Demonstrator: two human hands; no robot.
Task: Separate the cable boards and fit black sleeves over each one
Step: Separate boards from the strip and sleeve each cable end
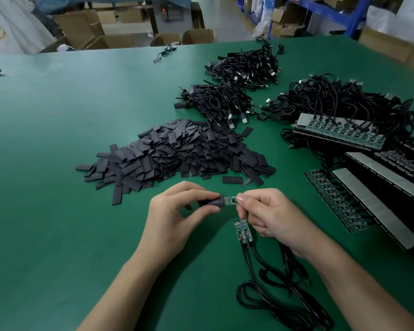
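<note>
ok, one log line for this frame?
step: sleeving | left hand: pinches black sleeve against cable board | right hand: pinches board's other end | queued: two bare boards | stock: sleeve pile behind

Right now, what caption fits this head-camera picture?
Left hand fits a black sleeve onto the green board the right hand pinches.

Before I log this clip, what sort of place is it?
Probably an electronics assembly workshop in a warehouse: a green bench heaped with black sleeves and cable bundles, board panels at the right, cartons and blue racking behind.
</note>
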